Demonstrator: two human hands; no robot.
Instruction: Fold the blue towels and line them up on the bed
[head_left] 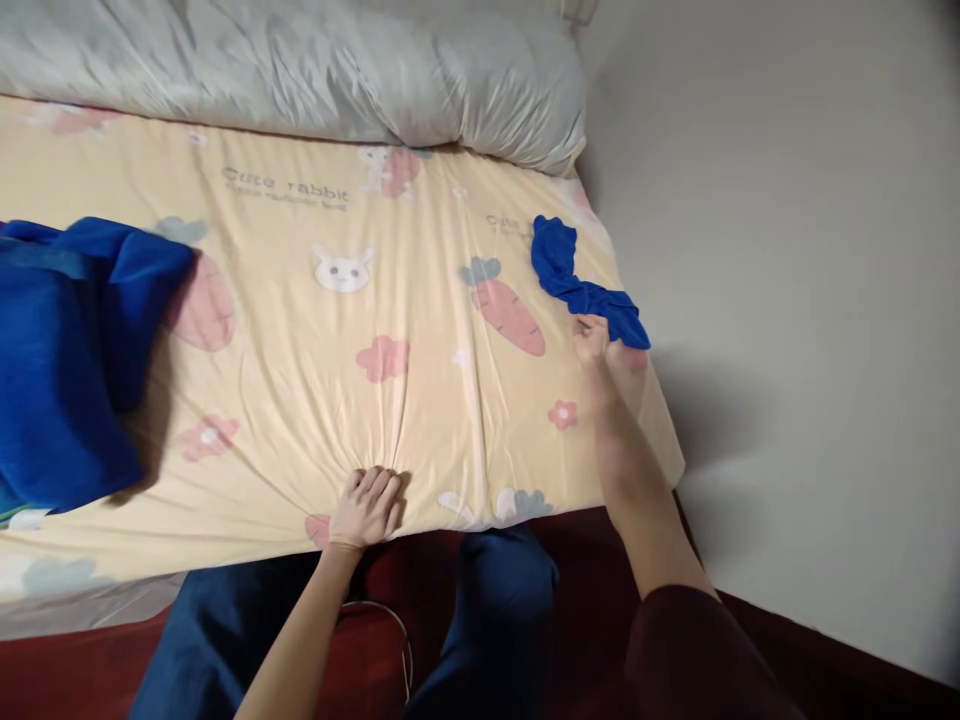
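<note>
Left hand (365,508) presses the sheet (435,420), fingertips hidden; right hand (592,337) touches blue cloth (588,294); I cannot tell either grip.

On the bed (292,390), cloth (60,350) is laid left of the left grip (366,507), a strip (556,258) at the right grip (592,337), bedding (322,85) beyond both.

Bed with a yellow rabbit-print sheet (300,350), under puffy grey bedding (300,70), blue fabric (60,370), twisted blue cloth (592,298)
</note>
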